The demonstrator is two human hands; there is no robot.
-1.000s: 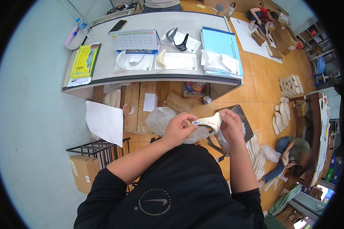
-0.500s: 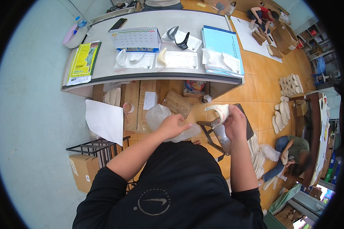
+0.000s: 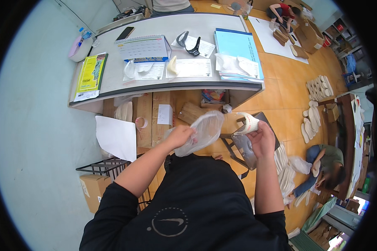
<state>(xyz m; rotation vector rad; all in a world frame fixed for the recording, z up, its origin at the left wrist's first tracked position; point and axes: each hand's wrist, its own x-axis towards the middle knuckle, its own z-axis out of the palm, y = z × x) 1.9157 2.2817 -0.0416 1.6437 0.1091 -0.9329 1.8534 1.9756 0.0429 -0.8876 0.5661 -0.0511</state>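
My left hand (image 3: 182, 136) is closed on the edge of a clear plastic bag (image 3: 210, 125), which hangs puffed out in front of my body. Between the fingers and thumb of my right hand (image 3: 263, 141) is a white curved piece with red markings (image 3: 248, 123), its hollow side turned left toward the bag. A gap separates the piece from the bag. Below the right hand stands a dark stool (image 3: 265, 121) with clear plastic (image 3: 247, 154) at its side.
Ahead is a grey desk (image 3: 150, 90) holding a calendar (image 3: 144, 49), blue folders (image 3: 240, 44), a black strap-shaped piece (image 3: 194, 49) and a cream curved piece (image 3: 172, 66). Cardboard boxes (image 3: 161, 130) sit beneath. Pale soles (image 3: 286, 178) lie right, near a seated person (image 3: 332, 157).
My left hand has closed on the plastic bag and raised it, spreading it toward the right. My right hand has shifted slightly right and down with the white piece, turning it.
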